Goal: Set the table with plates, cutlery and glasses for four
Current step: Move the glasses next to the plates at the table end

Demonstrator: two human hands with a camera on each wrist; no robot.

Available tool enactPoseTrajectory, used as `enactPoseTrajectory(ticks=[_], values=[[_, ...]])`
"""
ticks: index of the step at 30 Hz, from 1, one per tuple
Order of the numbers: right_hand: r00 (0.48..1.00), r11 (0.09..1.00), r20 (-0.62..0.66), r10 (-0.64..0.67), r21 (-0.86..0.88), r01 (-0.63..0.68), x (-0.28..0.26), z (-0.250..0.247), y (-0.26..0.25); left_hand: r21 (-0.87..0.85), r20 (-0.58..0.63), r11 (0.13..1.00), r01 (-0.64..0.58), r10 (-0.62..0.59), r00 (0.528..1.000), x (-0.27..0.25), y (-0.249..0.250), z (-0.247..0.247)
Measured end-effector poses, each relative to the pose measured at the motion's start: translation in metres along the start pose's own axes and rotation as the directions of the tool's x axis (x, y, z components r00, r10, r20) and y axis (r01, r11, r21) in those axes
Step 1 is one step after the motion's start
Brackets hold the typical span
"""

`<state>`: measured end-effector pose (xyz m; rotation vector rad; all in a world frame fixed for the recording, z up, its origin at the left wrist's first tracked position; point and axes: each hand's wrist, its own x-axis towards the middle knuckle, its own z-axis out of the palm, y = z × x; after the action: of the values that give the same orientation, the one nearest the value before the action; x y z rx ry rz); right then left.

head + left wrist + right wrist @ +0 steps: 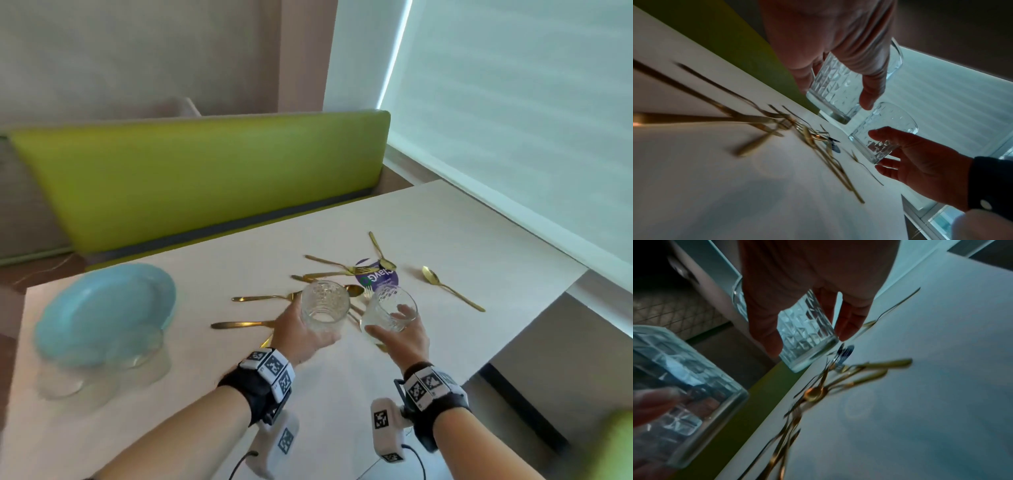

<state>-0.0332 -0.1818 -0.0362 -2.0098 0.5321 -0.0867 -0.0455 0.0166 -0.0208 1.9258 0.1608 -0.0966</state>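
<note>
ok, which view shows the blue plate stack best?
Head view: the blue plates sit at the table's left, blurred but whole, partly overlapping clear glasses. Neither wrist view shows them; those frame the held tumblers and gold cutlery.

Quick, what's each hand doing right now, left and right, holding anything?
Left hand: grips a cut-glass tumbler, lifted above the gold cutlery.
Right hand: grips a second tumbler, also off the table.
</note>
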Motion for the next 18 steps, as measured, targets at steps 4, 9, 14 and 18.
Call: enactPoseTrajectory(ticks=[4,9,14,18], values=[[0.992,0.997,0.124,-0.034,-0.067,0.042,-0.055,0.048,-0.012,0.033,-0.097,0.995,0.095,-0.091,0.991,-0.045,-0.042,-0.056],[0.941,0.979,0.332,-0.062,-0.163,0.121,-0.109,0.1,-0.022,0.043,-0.204,0.985,0.167,-0.155,0.967,-0.09,-0.085,-0.11],[0.865,0.948,0.496,-0.078,-0.231,0.218,-0.159,0.144,-0.031,0.03,-0.291,0.968,0.251,-0.232,0.928,-0.126,-0.125,-0.152],[0.824,0.931,0.56,-0.086,-0.248,0.267,-0.184,0.168,-0.034,0.017,-0.33,0.956,0.292,-0.27,0.905,-0.146,-0.147,-0.173]])
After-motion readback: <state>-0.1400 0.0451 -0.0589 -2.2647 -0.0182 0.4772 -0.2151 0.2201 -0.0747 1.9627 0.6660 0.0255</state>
